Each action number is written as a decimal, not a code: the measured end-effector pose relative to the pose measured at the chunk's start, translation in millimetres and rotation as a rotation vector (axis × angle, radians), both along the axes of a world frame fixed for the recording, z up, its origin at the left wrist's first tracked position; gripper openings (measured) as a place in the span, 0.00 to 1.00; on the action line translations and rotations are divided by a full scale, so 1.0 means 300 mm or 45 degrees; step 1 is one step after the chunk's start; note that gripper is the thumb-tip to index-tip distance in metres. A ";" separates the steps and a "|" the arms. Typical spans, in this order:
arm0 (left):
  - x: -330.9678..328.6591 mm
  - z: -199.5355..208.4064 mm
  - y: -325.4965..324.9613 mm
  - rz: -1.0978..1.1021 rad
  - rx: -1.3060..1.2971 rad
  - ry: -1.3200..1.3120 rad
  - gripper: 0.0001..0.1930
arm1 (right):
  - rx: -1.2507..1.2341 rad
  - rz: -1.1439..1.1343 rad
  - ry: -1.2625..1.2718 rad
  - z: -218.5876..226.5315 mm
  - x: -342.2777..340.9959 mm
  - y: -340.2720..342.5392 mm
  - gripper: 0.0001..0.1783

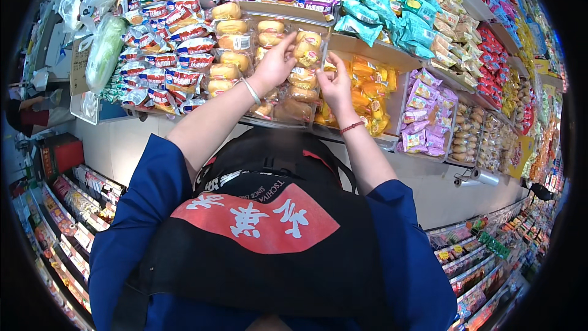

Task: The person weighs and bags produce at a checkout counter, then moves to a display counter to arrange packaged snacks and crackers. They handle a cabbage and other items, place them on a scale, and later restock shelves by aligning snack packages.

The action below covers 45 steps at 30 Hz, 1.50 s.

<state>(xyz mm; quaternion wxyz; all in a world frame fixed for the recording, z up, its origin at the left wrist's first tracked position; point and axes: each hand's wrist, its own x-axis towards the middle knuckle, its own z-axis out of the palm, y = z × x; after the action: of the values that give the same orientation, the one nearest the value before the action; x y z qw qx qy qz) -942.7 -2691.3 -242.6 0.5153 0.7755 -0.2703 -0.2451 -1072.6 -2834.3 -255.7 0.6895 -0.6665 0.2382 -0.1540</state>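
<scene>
1 bun pack point(308, 48) lies between left hand point(276, 66) and right hand point(337, 86), at left fingertips, both grips unclear

Upper-left buns point(231, 27) open above, left hand point(277, 66) blocking middle

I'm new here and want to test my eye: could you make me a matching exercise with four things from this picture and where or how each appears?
Column one:
1. Left hand
2. Right hand
3. Bun packs by the hands
4. Lilac packets

Column two:
A. Just right of the orange packets
B. Pale bangle at its wrist
C. Left of the orange packets
D. Red bracelet at its wrist

Pairs: 1-B, 2-D, 3-C, 4-A
</scene>
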 end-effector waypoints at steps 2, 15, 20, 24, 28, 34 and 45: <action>0.002 0.023 0.009 -0.099 0.459 -0.500 0.31 | -0.277 0.042 0.051 -0.027 0.003 -0.014 0.24; 0.046 0.106 0.103 -0.289 0.907 -1.378 0.30 | -1.369 0.254 0.029 0.119 0.125 0.054 0.17; 0.052 0.129 0.095 -0.321 0.902 -1.298 0.30 | -1.409 0.287 0.330 0.122 0.200 0.068 0.18; 0.050 0.147 0.106 -0.347 0.916 -1.238 0.30 | -1.709 0.243 0.167 0.117 0.235 0.088 0.13; 0.058 0.139 0.108 -0.319 0.864 -1.241 0.28 | -1.619 0.636 0.176 0.074 0.260 0.155 0.12; 0.062 0.124 0.119 -0.257 0.735 -1.297 0.26 | -1.351 0.383 0.187 0.031 0.294 0.233 0.20; 0.082 0.069 0.108 -0.222 0.654 -1.315 0.25 | -1.500 0.653 0.383 0.059 0.276 0.222 0.30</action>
<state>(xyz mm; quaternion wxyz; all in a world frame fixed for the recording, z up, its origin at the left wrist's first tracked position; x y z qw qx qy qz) -918.2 -2658.9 -221.9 0.0900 0.8694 -0.4814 0.0656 -989.8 -2767.7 -238.0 0.1836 -0.9821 0.0413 0.0053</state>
